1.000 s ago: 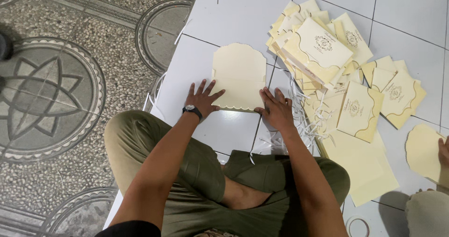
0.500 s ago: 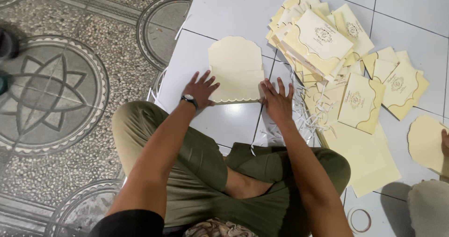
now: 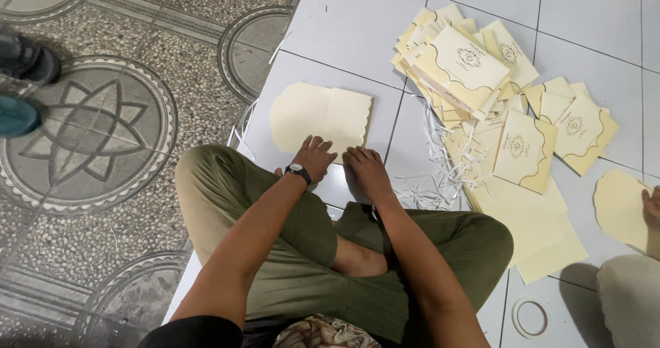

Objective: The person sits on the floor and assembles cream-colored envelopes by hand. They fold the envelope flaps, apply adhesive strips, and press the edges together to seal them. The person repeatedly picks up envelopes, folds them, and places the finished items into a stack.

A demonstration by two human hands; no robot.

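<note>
1. Down on the white tiled floor (image 3: 344,25), the left hand (image 3: 315,157) is resting with its fingers (image 3: 317,144) loosely spread, the tips pressing the near edge of a cream card (image 3: 320,116).
2. Just beside it, the right hand (image 3: 366,169) is lying flat, its fingers (image 3: 356,157) held close together and touching the card's near right corner; neither hand is pinching or lifting anything.
3. Lying flat just ahead of the crossed legs, the card is running its long axis left to right, its rounded, arched end pointing left toward the patterned floor and its scalloped flap edge facing right.
4. A black wristwatch (image 3: 298,172) is sitting on the left wrist.
5. Well to the right, a heap of cream printed cards (image 3: 467,63) is spreading over the tiles, with thin white paper strips (image 3: 436,159) trailing near it.
6. At the right edge, another person's hand (image 3: 651,207) is touching a separate cream sheet (image 3: 619,207).
</note>
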